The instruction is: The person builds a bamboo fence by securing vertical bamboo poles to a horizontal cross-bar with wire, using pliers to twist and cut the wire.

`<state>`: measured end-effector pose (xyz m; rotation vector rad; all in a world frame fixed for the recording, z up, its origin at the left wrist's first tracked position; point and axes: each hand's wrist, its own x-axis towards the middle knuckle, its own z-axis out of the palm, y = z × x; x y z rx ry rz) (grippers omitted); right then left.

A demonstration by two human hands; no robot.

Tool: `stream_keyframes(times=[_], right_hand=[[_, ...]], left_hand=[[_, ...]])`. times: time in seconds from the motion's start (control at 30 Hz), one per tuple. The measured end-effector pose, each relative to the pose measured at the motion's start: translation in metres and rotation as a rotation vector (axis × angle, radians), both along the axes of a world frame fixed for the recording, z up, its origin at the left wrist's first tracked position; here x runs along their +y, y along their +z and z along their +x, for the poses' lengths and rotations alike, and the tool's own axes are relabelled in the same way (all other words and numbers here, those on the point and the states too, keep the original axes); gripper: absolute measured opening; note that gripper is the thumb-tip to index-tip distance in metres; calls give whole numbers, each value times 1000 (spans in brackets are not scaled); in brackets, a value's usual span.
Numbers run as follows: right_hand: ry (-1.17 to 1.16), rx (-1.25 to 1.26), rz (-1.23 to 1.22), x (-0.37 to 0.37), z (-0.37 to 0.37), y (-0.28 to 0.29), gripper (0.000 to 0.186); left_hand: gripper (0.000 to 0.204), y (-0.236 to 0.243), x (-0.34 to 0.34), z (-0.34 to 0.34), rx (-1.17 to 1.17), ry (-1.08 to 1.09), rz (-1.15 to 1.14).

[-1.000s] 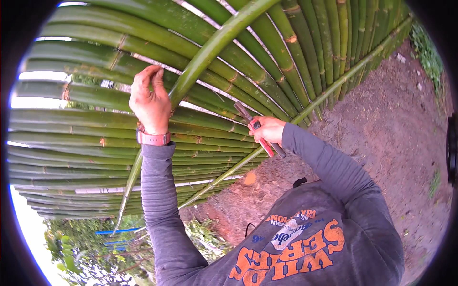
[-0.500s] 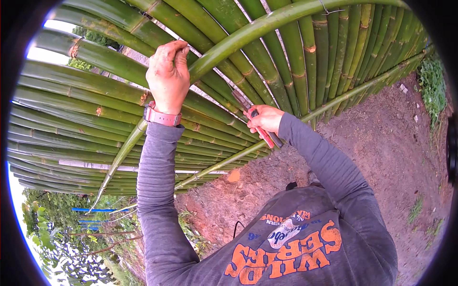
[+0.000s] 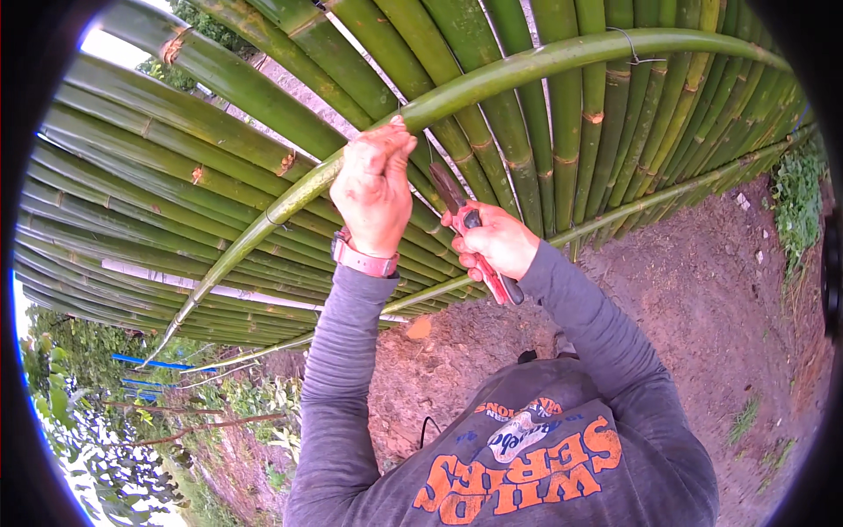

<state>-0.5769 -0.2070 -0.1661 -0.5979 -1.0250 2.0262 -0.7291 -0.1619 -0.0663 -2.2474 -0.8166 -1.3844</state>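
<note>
My left hand (image 3: 376, 186), a pink watch on its wrist, is closed with the fingertips pinched together at the lower edge of a curved green bamboo rail (image 3: 518, 68). What those fingers hold, if anything, is too small to tell. Just right of it, my right hand (image 3: 497, 244) grips pliers (image 3: 450, 186) by their red and black handles. Their dark jaws point up and left toward the bamboo poles (image 3: 492, 149) behind the rail. Near the jaws a thin wire-like line shows against the poles.
A wire tie (image 3: 634, 53) loops around the rail farther right. A thinner lower bamboo rail (image 3: 667, 195) crosses the pole bottoms above brown soil (image 3: 667, 263). Leafy plants (image 3: 795, 189) grow at the right; blue bars (image 3: 151, 361) and branches show at lower left.
My left hand has moved right and slightly down along the rail, closer to the pliers. My right hand still holds the pliers, a little lower in view. The view has shifted slightly.
</note>
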Motion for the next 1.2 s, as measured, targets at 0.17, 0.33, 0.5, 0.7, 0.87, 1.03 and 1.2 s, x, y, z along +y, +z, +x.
stream_keyframes(times=[0.17,0.33,0.5,0.7,0.87,1.03,1.2], right_hand=[[9,-102,43,3,2,3,40],[34,-60,19,7,4,-1,41],[45,-69,-3,4,8,-2,41],[86,10,-71,8,12,-4,37],[139,44,-119,7,22,23,32],[328,236,-186,16,38,46,39],[478,366,-224,21,39,56,41]], left_hand=[[20,-24,-16,10,-202,73,-129],[21,-16,-34,12,-285,25,-369],[16,-20,-16,18,-908,-308,-874],[11,-22,-10,2,-1106,-613,-1292],[7,-27,-7,1,-1098,-679,-1240],[9,-41,0,-5,-813,-268,-1042],[7,-54,11,-4,-593,-14,-761]])
